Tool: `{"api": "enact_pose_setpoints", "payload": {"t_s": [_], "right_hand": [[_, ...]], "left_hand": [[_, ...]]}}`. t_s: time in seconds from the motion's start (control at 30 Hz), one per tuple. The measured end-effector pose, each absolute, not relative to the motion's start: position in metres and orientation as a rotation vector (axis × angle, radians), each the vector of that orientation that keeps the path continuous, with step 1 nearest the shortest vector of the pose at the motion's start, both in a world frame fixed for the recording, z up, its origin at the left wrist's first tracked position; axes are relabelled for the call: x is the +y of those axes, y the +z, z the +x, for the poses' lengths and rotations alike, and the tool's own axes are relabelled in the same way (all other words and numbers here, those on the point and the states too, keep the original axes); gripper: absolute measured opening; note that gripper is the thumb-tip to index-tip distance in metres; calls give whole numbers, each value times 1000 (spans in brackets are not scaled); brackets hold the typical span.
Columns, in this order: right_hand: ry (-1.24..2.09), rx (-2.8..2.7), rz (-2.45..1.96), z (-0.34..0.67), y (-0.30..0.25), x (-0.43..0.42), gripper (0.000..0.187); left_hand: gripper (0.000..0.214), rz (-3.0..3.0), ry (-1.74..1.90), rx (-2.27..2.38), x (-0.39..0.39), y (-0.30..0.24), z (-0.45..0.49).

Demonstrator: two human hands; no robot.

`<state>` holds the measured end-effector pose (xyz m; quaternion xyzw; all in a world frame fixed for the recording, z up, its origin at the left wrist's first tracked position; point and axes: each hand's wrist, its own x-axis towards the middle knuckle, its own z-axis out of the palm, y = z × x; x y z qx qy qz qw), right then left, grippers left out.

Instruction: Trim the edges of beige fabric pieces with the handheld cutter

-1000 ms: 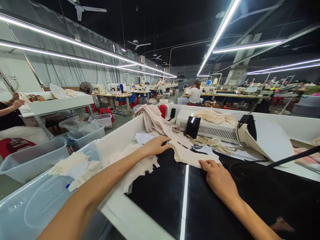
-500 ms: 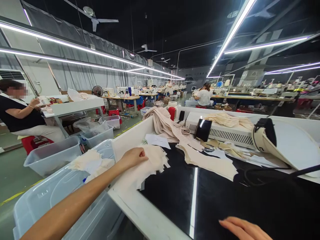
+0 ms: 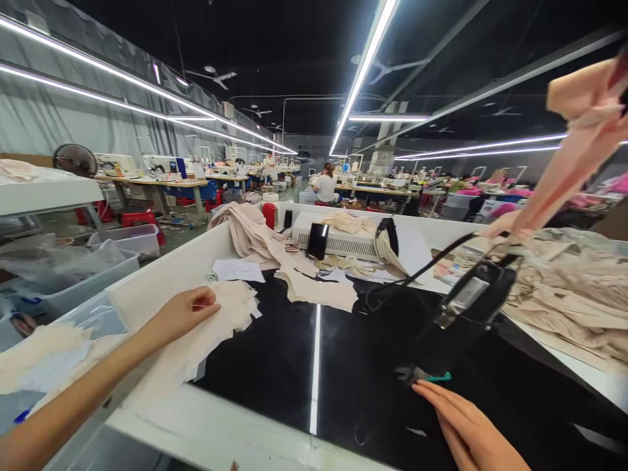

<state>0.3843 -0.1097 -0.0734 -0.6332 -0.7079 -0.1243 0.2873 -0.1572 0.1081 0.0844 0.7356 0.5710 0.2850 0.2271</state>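
My left hand is over a stack of cream fabric pieces with jagged edges, at the left of a black tabletop. Its fingers are curled in a pinch, and anything between their tips is too small to make out. At the lower right, my right hand is open, fingers stretched out together. Their tips reach a small pair of snips with a turquoise handle lying on the black surface; whether they touch it I cannot tell.
A black device with a metal plate hangs from a pink fabric strip. Crumpled beige fabric lies at right. Behind are a black phone-like slab, a vented white box and draped fabric. A seated person is far off.
The view has swung right, bringing the hanging device, beige fabric and snips into sight. My right hand has come further into view, by the snips. My left hand stays on the cream stack.
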Motion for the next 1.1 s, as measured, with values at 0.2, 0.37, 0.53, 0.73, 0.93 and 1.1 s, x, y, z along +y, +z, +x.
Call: {"api": "enact_pose_setpoints", "payload": {"t_s": [0.2, 0.37, 0.53, 0.73, 0.93, 1.1], "right_hand": [[-128, -1754, -1737, 361, -38, -122, 40], [497, -1588, -1593, 279, -20, -122, 42], [1254, -1260, -1127, 200, -3, -90, 125], [1700, -1104, -952, 162, 7, -75, 83], [1624, -1172, -1301, 175, 12, -83, 72], [1270, -1465, -1619, 201, 15, -93, 35]], "left_hand": [[65, 1671, 807, 1321, 72, 100, -125], [72, 1507, 580, 1062, 31, 106, -74], [77, 1449, 390, 860, 19, 98, -38], [74, 1512, 323, 836, 30, 90, -26], [56, 1592, 349, 895, 49, 64, -6], [17, 2037, 475, 925, 60, 40, 12]]}}
